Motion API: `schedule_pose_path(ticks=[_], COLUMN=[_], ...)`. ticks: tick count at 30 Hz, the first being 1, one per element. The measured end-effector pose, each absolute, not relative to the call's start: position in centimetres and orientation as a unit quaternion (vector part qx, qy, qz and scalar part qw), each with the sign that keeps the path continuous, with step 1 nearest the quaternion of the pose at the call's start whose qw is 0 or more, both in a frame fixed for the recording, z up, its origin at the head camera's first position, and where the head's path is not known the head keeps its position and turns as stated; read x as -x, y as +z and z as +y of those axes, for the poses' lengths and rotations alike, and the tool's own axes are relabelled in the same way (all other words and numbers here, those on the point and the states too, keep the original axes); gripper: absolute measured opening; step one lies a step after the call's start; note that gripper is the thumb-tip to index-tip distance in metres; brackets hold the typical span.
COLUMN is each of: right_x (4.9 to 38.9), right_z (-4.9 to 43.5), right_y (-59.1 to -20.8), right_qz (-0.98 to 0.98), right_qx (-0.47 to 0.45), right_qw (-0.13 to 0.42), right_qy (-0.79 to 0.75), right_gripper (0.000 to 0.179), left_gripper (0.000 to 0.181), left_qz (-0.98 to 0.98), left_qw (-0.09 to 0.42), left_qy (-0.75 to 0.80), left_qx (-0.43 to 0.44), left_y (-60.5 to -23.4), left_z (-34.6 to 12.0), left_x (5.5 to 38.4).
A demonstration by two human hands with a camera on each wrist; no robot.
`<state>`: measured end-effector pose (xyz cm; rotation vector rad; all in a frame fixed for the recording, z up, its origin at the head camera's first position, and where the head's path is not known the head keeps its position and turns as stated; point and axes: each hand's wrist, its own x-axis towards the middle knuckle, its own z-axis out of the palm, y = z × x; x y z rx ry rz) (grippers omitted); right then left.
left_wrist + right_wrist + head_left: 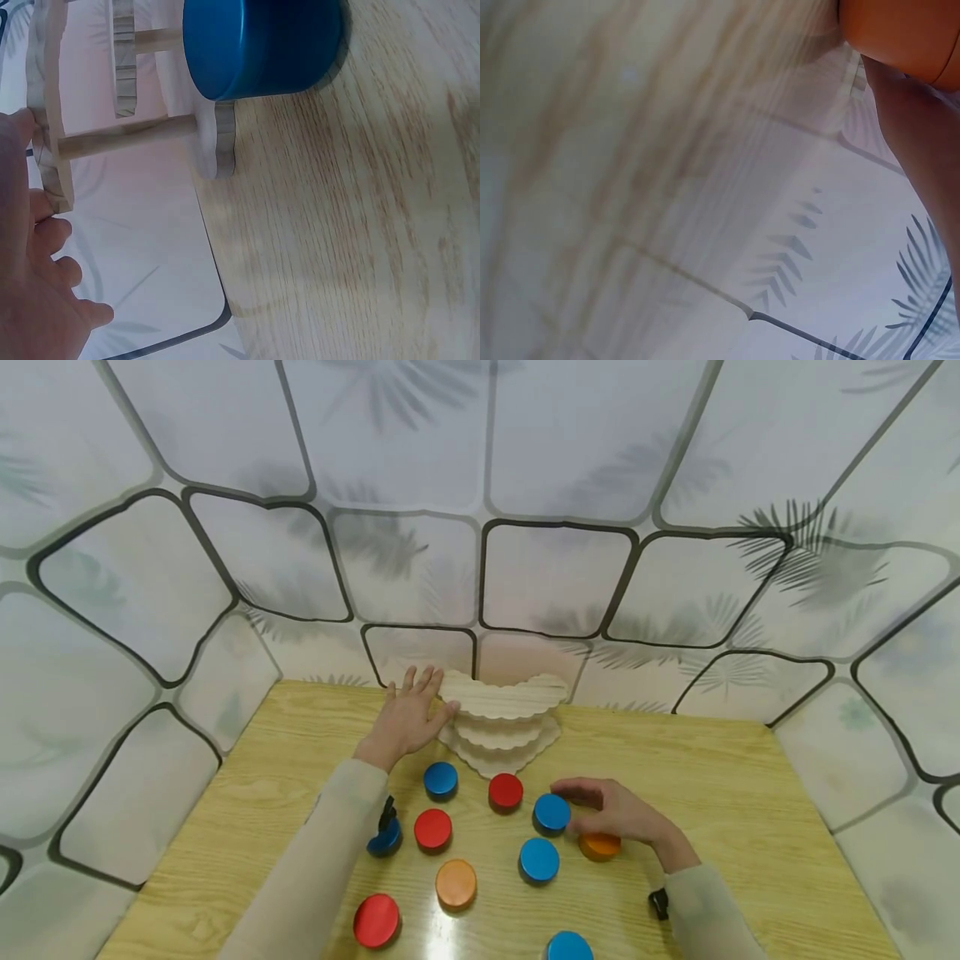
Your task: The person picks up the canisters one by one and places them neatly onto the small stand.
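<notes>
My left hand (407, 720) rests at the left end of a pale wooden tiered stand (502, 697) with scalloped edges. Its fingers are stretched out and spread, the thumb over the top board. In the left wrist view a round blue tin (262, 49) sits close to the stand's lowest tier. My right hand (618, 810) is at the right side of another blue tin (551, 812), thumb and fingers apart; contact is hard to tell. Just below that hand is an orange tin (600, 846), also at the top of the right wrist view.
More lidded round tins stand scattered on the wooden table (697, 777): red (506, 792), red (432, 830), orange (456, 884), blue (539, 860) and others. One blue tin (384, 839) is partly behind the left sleeve. A patterned wall (555, 577) rises behind the stand.
</notes>
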<state>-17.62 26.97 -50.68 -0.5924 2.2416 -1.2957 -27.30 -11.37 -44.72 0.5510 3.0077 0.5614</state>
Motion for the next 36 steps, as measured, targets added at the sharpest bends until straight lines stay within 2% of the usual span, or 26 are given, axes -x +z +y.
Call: schedule_pose_path(ticks=[6, 15, 36], right_x=[17.4, 17.3, 17.4], right_z=[26.8, 26.5, 25.8], right_y=[-50.4, -50.6, -50.3], right_qz=[0.826, 0.838, 0.843], right_qx=[0.22, 0.234, 0.213], right_qw=[0.248, 0.222, 0.216], right_qy=[-0.455, -0.439, -0.444], right_gripper=[0.063, 0.064, 0.058], left_gripper=[0.079, 0.08, 0.085], left_qz=[0.966, 0.966, 0.959], left_qw=[0.015, 0.017, 0.026], left_qy=[0.185, 0.184, 0.214], left_qx=[-0.179, -0.181, -0.184], left_y=[-44.8, -44.6, -44.9], left_z=[-11.4, -11.3, -11.4], left_x=[27.3, 27.3, 27.3])
